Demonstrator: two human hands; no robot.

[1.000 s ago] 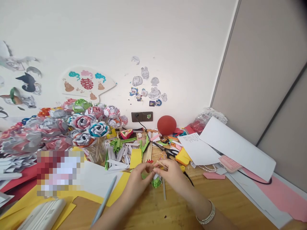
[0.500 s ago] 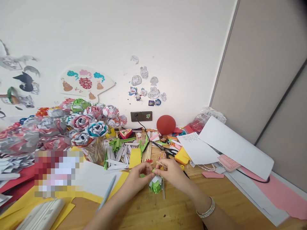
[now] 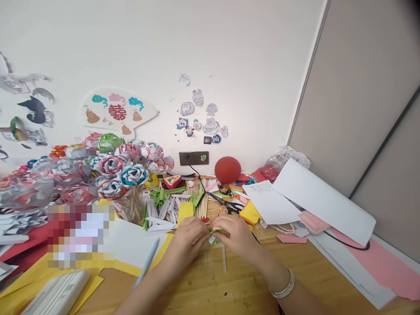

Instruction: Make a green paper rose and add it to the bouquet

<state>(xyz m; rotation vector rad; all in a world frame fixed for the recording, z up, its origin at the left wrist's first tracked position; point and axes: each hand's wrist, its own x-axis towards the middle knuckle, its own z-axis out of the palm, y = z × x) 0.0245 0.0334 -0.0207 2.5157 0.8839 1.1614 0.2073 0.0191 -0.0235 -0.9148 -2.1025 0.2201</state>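
Note:
A small green and white folded paper flower (image 3: pixel 213 239) is between my two hands over the wooden table, mostly hidden behind the fingers. My left hand (image 3: pixel 192 234) is closed, its thumb and fingertips pinching the flower from the left. From the right, my right hand (image 3: pixel 231 230) pinches it too, and a thin wooden stick (image 3: pixel 216 228) shows at its fingertips. How the stick meets the flower cannot be seen. A narrow grey paper strip (image 3: pixel 224 259) lies just below my right hand.
Finished paper flowers (image 3: pixel 113 168) crowd the left in a jar. Folded strips (image 3: pixel 164 208), wooden sticks (image 3: pixel 204 205), scissors (image 3: pixel 231 205) and a red balloon (image 3: pixel 227 170) lie beyond my hands. A blue pen (image 3: pixel 147 262) rests beside my left forearm; paper sheets (image 3: pixel 323 201) cover the right.
My hands have turned and closed in around the paper flower. Its green and white petals, plainly visible below the fingers before, are now mostly covered.

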